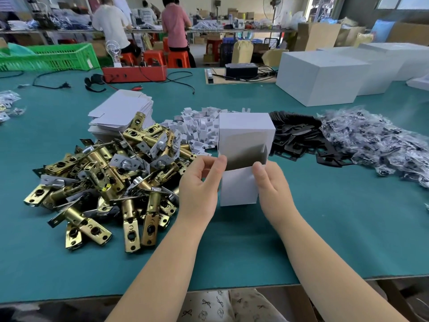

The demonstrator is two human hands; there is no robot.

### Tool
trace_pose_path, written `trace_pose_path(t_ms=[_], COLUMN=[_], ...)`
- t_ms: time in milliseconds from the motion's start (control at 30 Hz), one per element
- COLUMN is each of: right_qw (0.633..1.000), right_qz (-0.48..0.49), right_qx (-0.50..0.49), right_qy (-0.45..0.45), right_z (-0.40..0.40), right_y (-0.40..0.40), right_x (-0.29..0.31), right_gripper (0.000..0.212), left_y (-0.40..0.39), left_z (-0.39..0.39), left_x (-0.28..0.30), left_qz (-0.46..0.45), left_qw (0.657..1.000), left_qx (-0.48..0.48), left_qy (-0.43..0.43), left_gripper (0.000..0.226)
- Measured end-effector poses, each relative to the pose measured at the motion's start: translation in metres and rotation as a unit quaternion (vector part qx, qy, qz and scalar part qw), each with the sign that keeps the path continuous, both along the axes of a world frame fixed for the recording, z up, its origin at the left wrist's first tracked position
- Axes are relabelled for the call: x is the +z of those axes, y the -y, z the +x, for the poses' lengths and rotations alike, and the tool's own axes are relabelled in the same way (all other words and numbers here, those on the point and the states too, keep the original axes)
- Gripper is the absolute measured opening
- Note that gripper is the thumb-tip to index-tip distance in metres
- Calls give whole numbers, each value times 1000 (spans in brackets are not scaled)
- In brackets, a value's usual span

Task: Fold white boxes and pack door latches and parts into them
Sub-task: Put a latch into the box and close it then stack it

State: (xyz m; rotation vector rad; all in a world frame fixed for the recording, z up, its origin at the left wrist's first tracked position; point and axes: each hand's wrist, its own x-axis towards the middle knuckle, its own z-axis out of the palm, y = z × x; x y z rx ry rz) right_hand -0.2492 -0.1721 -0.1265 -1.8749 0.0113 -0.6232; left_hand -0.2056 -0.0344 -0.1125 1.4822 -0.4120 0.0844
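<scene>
Holding white box (243,138) w/ both hands, prob.

A small white box (243,145) stands half-folded, its near end open with the front flap hanging down. Brass door latches (104,182) lie heaped to its left, before a stack of flat box blanks (120,112). Black plates (299,135) and bagged parts (376,140) lie at its right.

I'm wearing the only camera on my head. It's looking forward and down, close over the green table (325,228).

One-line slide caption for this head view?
Both hands, left hand and right hand, hold an open white box above the green table, beside piled brass door latches.
</scene>
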Motion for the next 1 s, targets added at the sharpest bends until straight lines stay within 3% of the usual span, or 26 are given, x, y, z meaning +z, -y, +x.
trace_pose_path(t_ms=[133,200,267,367,500,600,733,900,1000], right_qw=[991,986,982,980,982,977,974,981,986], right_qz=[45,5,-43,-66,12,46,71,52,33], right_qx=[-98,-112,-117,-113,-127,-153,-176,-162,-139], right_qy=[76,126,142,148,140,138,125,93,87], right_z=[-5,-7,-6,-5,-8,-8,-7,-5,-6], right_y=[1,-2,-4,-3,-1,0,2,1,0], right_x=[-4,-5,-6,-4,-2,-3,-2,-2,-3], right_gripper=[43,44,40,34,34,23,9,15,13], left_y=[0,0,2,2,2,3,5,3,3], left_z=[2,6,8,6,4,0,0,1,0], left_x=[1,-1,-2,-1,-6,-6,-6,-3,-3], left_qz=[-24,-35,-44,-29,48,100,91,107,104], left_qw=[999,998,997,997,994,984,984,986,987], left_qx=[-12,-20,-34,-57,-91,-122,-139,-113,-111], left_qy=[-30,-47,-50,-34,26,77,63,61,48], left_gripper=[21,16,25,34,32,47,59,38,39])
